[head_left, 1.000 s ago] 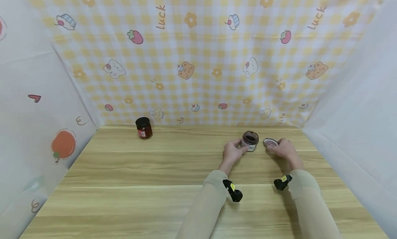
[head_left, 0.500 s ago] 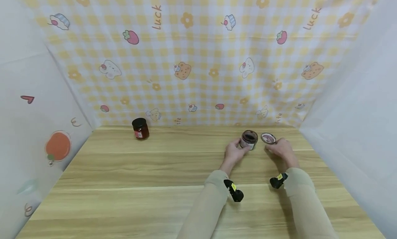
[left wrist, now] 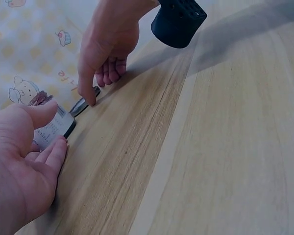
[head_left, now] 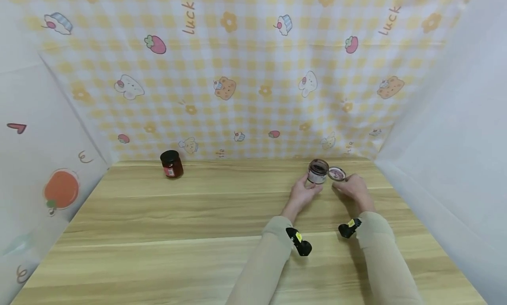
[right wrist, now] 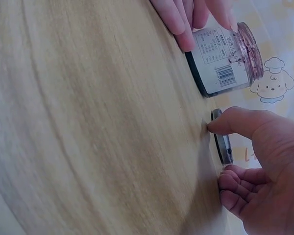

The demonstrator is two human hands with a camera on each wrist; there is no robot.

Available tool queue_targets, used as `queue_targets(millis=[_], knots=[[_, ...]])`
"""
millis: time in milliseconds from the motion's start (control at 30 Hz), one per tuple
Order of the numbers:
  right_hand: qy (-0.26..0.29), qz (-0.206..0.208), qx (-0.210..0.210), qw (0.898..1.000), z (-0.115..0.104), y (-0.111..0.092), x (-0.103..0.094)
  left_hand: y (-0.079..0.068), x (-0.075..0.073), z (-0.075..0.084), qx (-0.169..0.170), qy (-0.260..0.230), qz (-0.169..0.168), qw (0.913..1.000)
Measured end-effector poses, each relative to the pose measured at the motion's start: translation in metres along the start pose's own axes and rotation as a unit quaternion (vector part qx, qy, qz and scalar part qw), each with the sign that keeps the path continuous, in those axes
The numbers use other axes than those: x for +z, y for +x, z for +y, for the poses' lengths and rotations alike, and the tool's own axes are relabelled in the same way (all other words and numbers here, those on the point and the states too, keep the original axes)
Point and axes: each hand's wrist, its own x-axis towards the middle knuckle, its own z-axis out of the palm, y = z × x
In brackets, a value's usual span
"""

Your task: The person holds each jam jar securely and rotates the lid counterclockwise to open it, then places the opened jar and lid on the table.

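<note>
A glass jar point(head_left: 317, 176) with no lid on and dark reddish residue inside stands upright toward the back right of the table. My left hand point(head_left: 303, 196) holds it from the left and front, thumb and fingers around its lower part. Its white label point(right wrist: 220, 63) with a barcode shows in the right wrist view. Just right of the jar, a round metal lid point(head_left: 336, 173) lies flat with its inner side up. My right hand point(head_left: 354, 190) pinches the lid's rim, the thumb on the near side and the other fingers curled at the right end.
A second jar point(head_left: 172, 164), dark red with a black lid on, stands at the back left of the wooden table point(head_left: 198, 217). A checked cloth point(head_left: 253, 98) hangs behind the table's back edge. White sheets point(head_left: 447, 133) close off both sides.
My left hand has shifted the jar rightward and a little back, closer to the lid. The lid was set slightly farther back, and my right hand stays at it. The head view has turned slightly right.
</note>
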Motion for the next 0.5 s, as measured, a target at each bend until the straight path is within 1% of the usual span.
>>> queue_targets(millis=[100,367,500], knots=[[0.003,0.006,0.002,1.0,0.0003,-0.0007,-0.0005,-0.0008,0.0014,0.0018,0.0,0.005,0.005,1.0],[0.003,-0.011,0.017,1.0,-0.0002,-0.0037,-0.0006,-0.0041,0.0037,0.0035,-0.009,0.03,0.013,0.9994],[0.0,-0.019,0.025,1.0,-0.0016,-0.0051,-0.0019,-0.0053,0.0028,0.0051,-0.009,0.028,0.012,0.9995]])
